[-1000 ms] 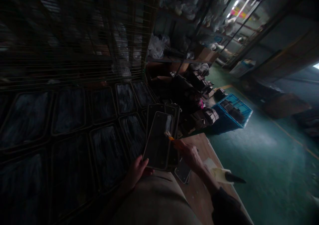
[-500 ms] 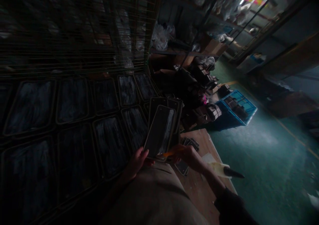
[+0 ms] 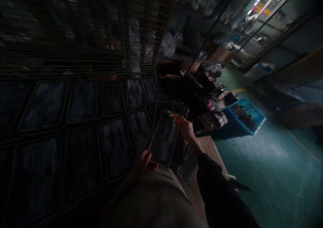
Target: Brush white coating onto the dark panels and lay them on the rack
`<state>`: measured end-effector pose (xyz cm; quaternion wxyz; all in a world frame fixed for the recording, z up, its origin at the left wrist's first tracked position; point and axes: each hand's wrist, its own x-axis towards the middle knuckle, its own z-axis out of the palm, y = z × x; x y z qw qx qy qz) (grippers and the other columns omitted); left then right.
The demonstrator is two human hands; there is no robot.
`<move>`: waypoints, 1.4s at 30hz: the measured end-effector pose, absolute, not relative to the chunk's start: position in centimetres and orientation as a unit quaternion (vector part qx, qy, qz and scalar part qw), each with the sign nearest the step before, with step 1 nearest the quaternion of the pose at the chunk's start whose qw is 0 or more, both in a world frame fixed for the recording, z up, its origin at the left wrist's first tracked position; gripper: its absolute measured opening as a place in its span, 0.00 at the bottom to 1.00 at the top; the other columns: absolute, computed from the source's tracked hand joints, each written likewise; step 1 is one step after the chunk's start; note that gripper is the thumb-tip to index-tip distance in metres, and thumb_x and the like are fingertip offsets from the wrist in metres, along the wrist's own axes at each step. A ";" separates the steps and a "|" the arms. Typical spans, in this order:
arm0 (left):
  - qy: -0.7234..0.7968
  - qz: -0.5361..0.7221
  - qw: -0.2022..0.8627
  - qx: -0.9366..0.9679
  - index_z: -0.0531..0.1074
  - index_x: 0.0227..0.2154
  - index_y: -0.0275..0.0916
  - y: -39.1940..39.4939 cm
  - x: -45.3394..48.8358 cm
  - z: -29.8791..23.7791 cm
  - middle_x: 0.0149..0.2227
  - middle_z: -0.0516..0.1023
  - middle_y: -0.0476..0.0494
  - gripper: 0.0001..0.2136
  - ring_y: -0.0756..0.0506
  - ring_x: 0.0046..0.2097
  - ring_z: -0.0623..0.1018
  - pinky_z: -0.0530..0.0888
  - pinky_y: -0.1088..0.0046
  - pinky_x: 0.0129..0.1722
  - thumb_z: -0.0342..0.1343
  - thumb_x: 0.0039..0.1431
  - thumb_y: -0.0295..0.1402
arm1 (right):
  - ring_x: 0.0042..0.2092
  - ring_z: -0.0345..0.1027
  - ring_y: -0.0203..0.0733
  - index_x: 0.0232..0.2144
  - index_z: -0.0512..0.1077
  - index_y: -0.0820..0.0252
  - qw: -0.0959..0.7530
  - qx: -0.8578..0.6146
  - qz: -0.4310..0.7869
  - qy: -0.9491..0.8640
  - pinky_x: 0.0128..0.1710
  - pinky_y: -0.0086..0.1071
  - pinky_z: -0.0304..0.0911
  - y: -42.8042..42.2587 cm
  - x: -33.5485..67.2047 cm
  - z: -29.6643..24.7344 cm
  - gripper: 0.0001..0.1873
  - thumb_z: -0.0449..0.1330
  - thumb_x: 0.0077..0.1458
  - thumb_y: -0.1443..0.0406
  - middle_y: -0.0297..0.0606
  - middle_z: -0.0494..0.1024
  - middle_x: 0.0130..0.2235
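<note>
My left hand (image 3: 142, 162) grips the near left corner of a dark rectangular panel (image 3: 157, 143) with rounded corners, thumb on top and fingers beneath. Whitish wet-looking streaks run along the panel's right side. My right hand (image 3: 185, 125) is closed round a brush with an orange handle (image 3: 173, 115), its tip at the panel's far end. Under and behind it lie more dark panels (image 3: 181, 108). Several streaked panels (image 3: 116, 143) lie in rows to the left. A loose panel (image 3: 188, 167) rests on the wooden board (image 3: 210, 147) near my right forearm.
A pale bottle with a black nozzle (image 3: 239, 184) lies at the board's right edge, partly behind my sleeve. Beyond stand a blue crate (image 3: 248, 117) on the green floor and stacked dark bundles (image 3: 212, 83). Wire mesh (image 3: 141, 36) rises behind the panels.
My right hand has moved the brush from the panel's near end to its far end. White streaks now spread wider over its right side. The view has shifted slightly.
</note>
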<state>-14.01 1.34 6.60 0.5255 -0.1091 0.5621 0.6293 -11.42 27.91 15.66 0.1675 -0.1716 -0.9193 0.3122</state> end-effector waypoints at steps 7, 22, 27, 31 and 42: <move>0.563 0.631 0.522 -0.111 0.60 0.53 0.37 1.5 -14.3 7.0 0.29 0.78 0.47 0.20 0.40 0.26 0.81 0.77 0.64 0.28 0.54 0.60 0.35 | 0.40 0.75 0.39 0.50 0.70 0.58 0.038 -0.068 0.378 -0.922 0.40 0.28 0.66 21.9 -7.1 15.7 0.15 0.50 0.66 0.61 0.39 0.78 0.39; 0.567 0.613 0.543 -0.087 0.58 0.54 0.38 1.3 -14.0 6.1 0.27 0.79 0.47 0.21 0.40 0.27 0.81 0.77 0.65 0.29 0.51 0.62 0.40 | 0.26 0.74 0.39 0.41 0.72 0.64 -0.012 -0.211 0.625 -0.752 0.25 0.28 0.70 22.9 -2.1 15.2 0.20 0.54 0.62 0.52 0.38 0.78 0.26; 0.593 0.614 0.518 -0.049 0.60 0.48 0.38 1.5 -14.0 5.7 0.28 0.77 0.49 0.16 0.41 0.26 0.81 0.77 0.65 0.27 0.51 0.61 0.39 | 0.30 0.75 0.39 0.45 0.70 0.63 0.171 -0.218 0.482 -0.831 0.31 0.29 0.71 27.6 -5.5 15.3 0.18 0.52 0.63 0.54 0.37 0.79 0.29; 0.602 0.611 0.512 -0.043 0.58 0.52 0.36 1.5 -14.0 5.5 0.28 0.78 0.47 0.18 0.39 0.27 0.81 0.78 0.63 0.29 0.49 0.62 0.39 | 0.37 0.76 0.39 0.47 0.72 0.59 0.199 -0.157 0.339 -0.906 0.37 0.28 0.69 28.4 -8.1 16.4 0.15 0.51 0.65 0.59 0.39 0.79 0.37; 0.616 0.606 0.496 -0.086 0.57 0.55 0.36 1.5 -12.8 6.4 0.21 0.77 0.50 0.20 0.41 0.27 0.81 0.77 0.64 0.34 0.48 0.64 0.40 | 0.40 0.73 0.39 0.48 0.72 0.58 0.124 -0.059 0.203 -0.969 0.39 0.28 0.65 30.6 -9.6 14.2 0.14 0.50 0.66 0.62 0.40 0.78 0.41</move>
